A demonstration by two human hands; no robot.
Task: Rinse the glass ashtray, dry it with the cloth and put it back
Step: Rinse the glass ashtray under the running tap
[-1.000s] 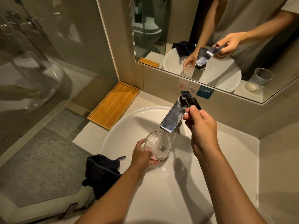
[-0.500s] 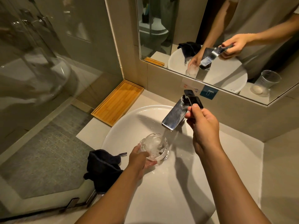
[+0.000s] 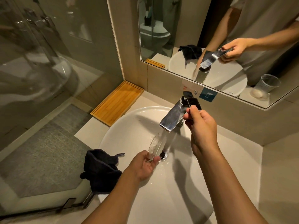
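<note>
My left hand (image 3: 143, 165) holds the glass ashtray (image 3: 156, 145) tilted on its edge under the water running from the chrome faucet (image 3: 173, 118), just above the drain (image 3: 162, 155) of the white sink (image 3: 123, 126). My right hand (image 3: 201, 126) grips the faucet's dark lever handle (image 3: 191, 101) between thumb and fingers. A dark cloth (image 3: 100, 170) lies bunched on the sink's left rim, apart from both hands.
A wooden tray (image 3: 118, 102) sits on the counter in the back left corner. A mirror (image 3: 226, 38) runs along the wall behind the faucet. A glass shower partition (image 3: 40, 78) stands to the left. The beige counter (image 3: 278, 175) extends to the right.
The ashtray has tipped from nearly flat under the stream to standing on its edge, and my left hand has lowered toward the drain. My right hand stays on the lever.
</note>
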